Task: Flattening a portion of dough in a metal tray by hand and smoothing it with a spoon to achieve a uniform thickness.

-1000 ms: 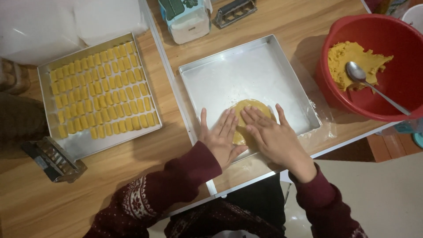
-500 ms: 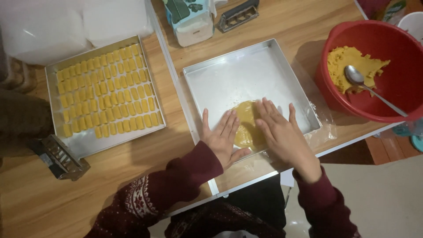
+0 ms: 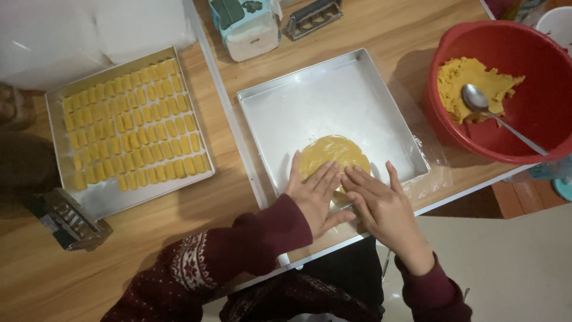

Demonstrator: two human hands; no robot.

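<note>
Two metal trays are seen on the wooden table (image 3: 369, 36); in the empty square tray (image 3: 316, 101), a flattened yellow dough disc (image 3: 330, 152) is pressed at the near edge by the left hand (image 3: 316, 194) and right hand (image 3: 381, 206), fingers flat and slightly spread.

Both hands lie flat, palms down, side by side: left hand (image 3: 314, 200) and right hand (image 3: 381, 206), fingers (image 3: 325, 176) spread and pointing forward, dark red sleeves at the wrists.
</note>
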